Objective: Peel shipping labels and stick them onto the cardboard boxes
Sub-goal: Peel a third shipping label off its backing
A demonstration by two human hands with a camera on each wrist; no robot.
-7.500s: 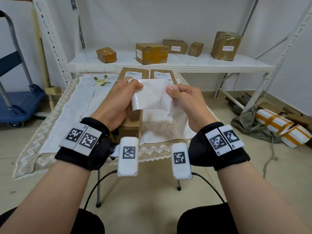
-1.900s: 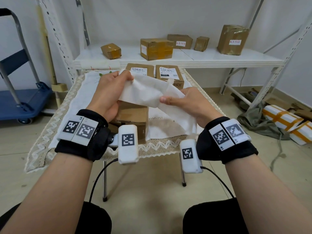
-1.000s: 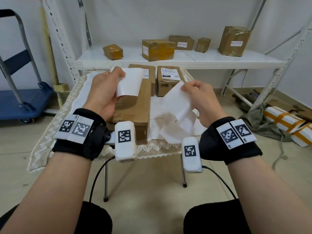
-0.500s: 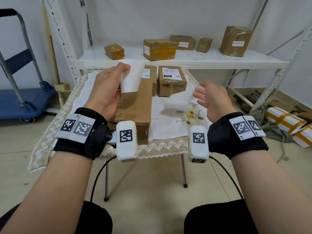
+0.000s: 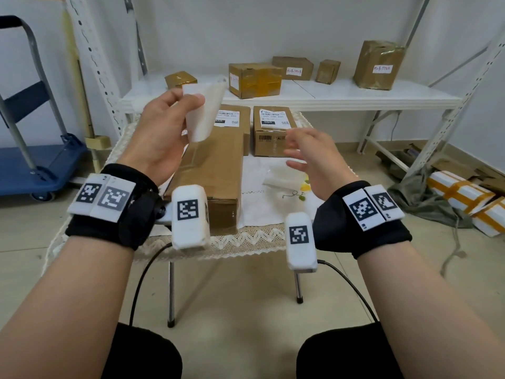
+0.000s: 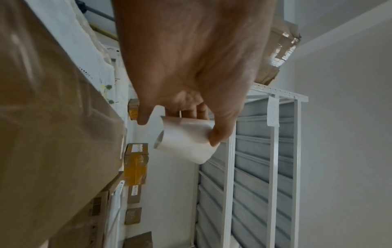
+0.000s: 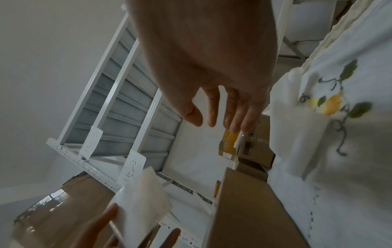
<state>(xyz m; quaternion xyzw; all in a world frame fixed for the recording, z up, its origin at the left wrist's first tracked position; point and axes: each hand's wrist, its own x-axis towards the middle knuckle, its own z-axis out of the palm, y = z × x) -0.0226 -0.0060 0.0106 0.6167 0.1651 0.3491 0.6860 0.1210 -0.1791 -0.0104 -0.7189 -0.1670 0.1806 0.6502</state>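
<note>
Above table (image 5: 246, 236), left hand (image 5: 161, 132) pinches label (image 5: 202, 110); right hand (image 5: 314, 157) apart.

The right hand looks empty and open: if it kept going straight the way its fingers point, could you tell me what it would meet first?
Probably the peeled label pinched in the left hand; the right hand points towards it, though depth is unclear.

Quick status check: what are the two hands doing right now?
Left hand pinches peeled label above long box. Right hand open, empty. Backing paper dropped on cloth. Nothing in the way.
</note>
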